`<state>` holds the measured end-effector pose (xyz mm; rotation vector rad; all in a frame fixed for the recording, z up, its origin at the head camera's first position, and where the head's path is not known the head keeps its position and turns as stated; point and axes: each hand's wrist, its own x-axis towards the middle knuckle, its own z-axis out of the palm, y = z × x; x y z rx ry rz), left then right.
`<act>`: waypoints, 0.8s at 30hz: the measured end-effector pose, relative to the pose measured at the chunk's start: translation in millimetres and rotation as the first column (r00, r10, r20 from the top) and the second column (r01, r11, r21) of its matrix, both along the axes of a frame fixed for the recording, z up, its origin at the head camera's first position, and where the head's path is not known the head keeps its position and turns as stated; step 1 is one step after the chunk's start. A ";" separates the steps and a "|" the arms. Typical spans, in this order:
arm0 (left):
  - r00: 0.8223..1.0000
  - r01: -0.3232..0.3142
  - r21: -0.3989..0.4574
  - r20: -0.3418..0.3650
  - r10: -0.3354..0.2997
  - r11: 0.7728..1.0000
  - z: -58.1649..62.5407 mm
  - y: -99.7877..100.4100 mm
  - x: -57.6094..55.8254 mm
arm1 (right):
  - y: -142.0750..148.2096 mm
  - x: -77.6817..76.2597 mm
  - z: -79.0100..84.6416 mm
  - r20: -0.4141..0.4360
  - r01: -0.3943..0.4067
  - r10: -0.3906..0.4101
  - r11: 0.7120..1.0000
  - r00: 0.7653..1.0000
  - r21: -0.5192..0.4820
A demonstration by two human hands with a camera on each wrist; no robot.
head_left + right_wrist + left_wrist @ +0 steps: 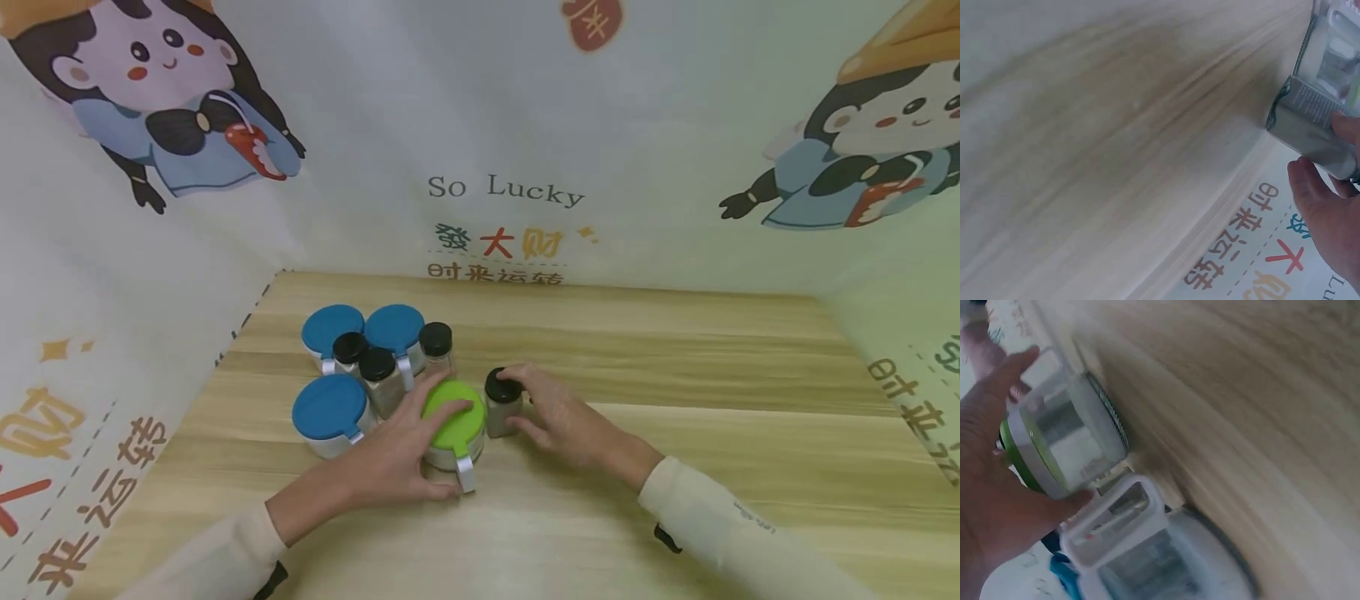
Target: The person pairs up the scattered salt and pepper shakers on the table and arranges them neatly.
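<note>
My left hand grips a jar with a green lid, its fingers over the lid and thumb near the front handle. In the left wrist view the clear body of that green-lidded jar shows between thumb and fingers. Just to its right, my right hand holds a small spice bottle with a black cap, fingertips at the cap and thumb low on the side. The right wrist view shows this spice bottle standing beside the clear jar, a printed label on one face.
Left of the hands stand three blue-lidded jars, one at the front and two behind. Black-capped bottles stand among them, one in the middle and one behind the green lid. A printed cloth rises behind the wooden table.
</note>
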<state>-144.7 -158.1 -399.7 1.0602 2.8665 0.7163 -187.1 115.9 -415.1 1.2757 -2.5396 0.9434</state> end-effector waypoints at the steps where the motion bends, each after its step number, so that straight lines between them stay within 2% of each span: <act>1: 0.998 -0.026 0.028 0.053 0.024 0.999 -0.6 -0.4 1.6 | -0.3 1.8 -1.0 0.019 -0.003 0.003 1.000 1.000 -0.001; 4: 0.986 -0.108 0.102 0.137 0.093 0.989 -2.8 2.5 3.2 | -0.6 5.8 -1.4 0.065 0.011 -0.011 1.000 0.998 -0.003; 8: 0.978 -0.167 0.149 0.151 0.144 0.975 -4.0 9.2 3.1 | -0.2 7.1 1.6 0.102 0.044 -0.044 0.999 0.994 0.000; 13: 0.973 -0.178 0.177 0.179 0.146 0.968 -5.8 9.7 3.2 | 0.8 7.2 5.0 0.129 0.043 -0.045 0.999 0.991 0.020; 17: 0.961 -0.221 0.140 0.200 0.191 0.965 -9.6 7.2 4.6 | 0.6 8.8 4.3 0.109 0.048 -0.050 0.999 0.993 0.024; 21: 0.960 -0.219 0.145 0.210 0.186 0.965 -11.8 6.8 3.9 | 2.2 10.9 0.7 0.103 0.047 -0.042 0.998 0.994 -0.044; 24: 0.967 -0.203 0.168 0.192 0.169 0.965 -11.0 7.4 2.4 | 4.3 12.5 0.0 0.154 0.026 -0.005 0.991 0.988 -0.135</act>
